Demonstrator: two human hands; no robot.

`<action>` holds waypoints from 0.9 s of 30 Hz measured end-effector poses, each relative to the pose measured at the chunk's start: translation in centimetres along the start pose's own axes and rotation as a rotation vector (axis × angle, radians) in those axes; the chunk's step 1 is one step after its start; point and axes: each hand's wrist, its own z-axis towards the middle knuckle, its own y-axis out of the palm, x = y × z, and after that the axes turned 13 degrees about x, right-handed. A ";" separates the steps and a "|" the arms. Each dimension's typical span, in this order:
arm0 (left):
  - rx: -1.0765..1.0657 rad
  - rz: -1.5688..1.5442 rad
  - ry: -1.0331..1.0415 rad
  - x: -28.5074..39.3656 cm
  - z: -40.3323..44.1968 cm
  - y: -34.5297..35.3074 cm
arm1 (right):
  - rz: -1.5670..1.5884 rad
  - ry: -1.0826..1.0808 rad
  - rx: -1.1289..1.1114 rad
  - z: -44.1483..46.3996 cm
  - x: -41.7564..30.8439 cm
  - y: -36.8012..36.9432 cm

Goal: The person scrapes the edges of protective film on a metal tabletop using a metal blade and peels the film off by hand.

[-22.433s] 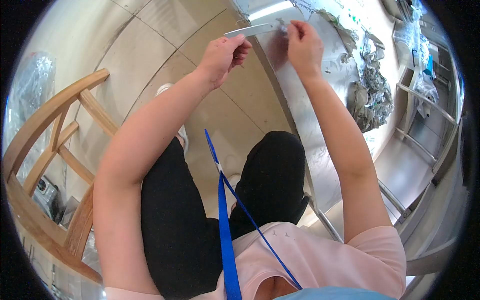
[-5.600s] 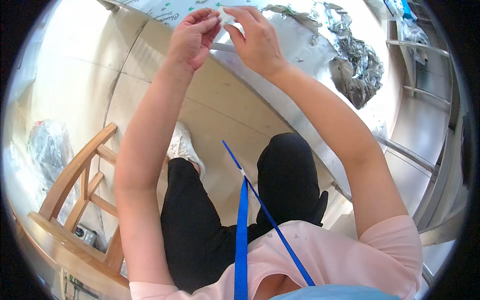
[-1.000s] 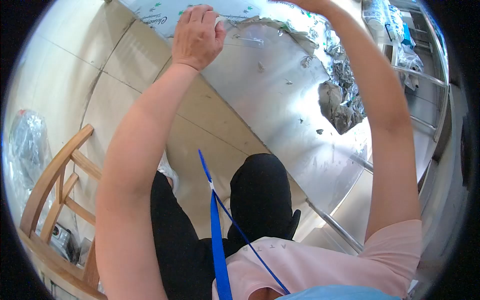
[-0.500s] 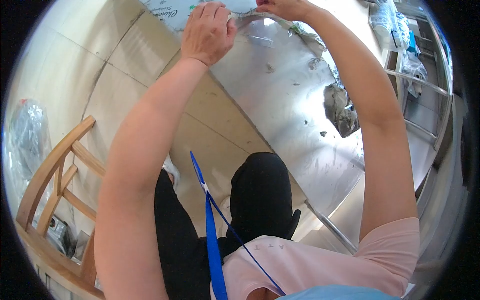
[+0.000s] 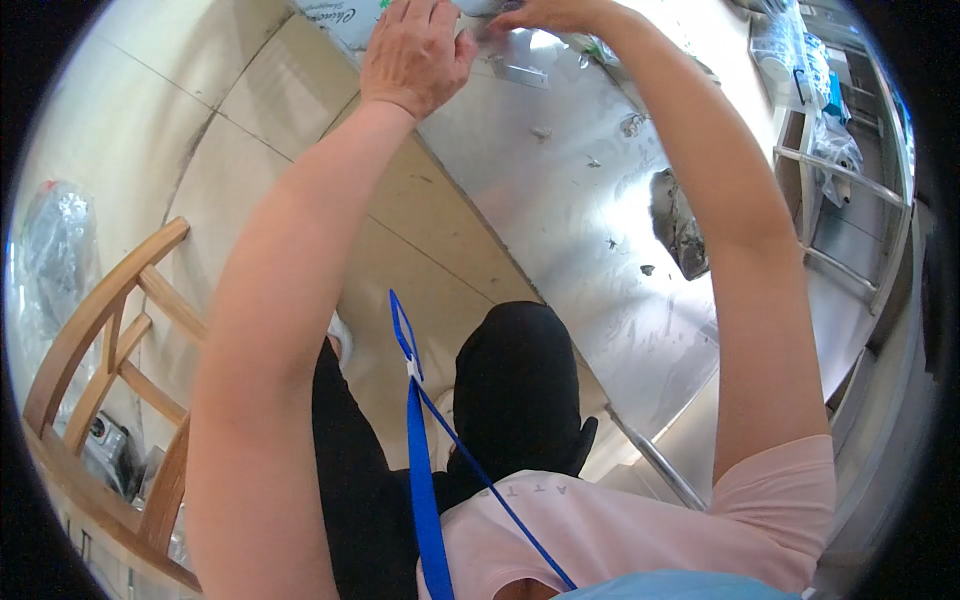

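At the top edge of the head view, my left hand [image 5: 415, 60] is closed over the near edge of a pale printed sheet [image 5: 345, 25] with dark lettering and bits of green. Its fingertips reach the frame edge, and the thumb points right. Just to its right, my right hand [image 5: 560, 14] hangs low over the metal table [image 5: 545, 180], its fingers blurred and partly cut off. Whether anything is between them is unclear. A small clear plastic piece [image 5: 523, 75] lies below this hand. A crumpled grey, wet-looking bundle [image 5: 682, 222] rests beside my right forearm.
Small dark scraps [image 5: 647, 270] dot the metal surface. On the right stands a metal-framed rack [image 5: 840, 170] with bagged items. A wooden chair [image 5: 100, 310] is at left, near a clear plastic bag [image 5: 55, 250]. A blue strap [image 5: 420, 480] hangs before my lap.
My right hand has moved a little left and down, nearer my left hand, and its fingers now blur. My left hand stays on the sheet. The view has shifted slightly.
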 end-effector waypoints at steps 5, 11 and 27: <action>-0.054 0.036 -0.053 0.3 -0.1 -0.1 | -0.078 -0.133 -0.004 1.5 1.3 1.9; 0.030 0.084 0.063 -0.5 -0.2 0.6 | 0.068 -0.270 0.252 0.8 3.1 2.2; 0.044 0.122 -0.020 -0.7 -0.6 1.0 | -0.031 -0.157 0.022 2.5 2.5 2.3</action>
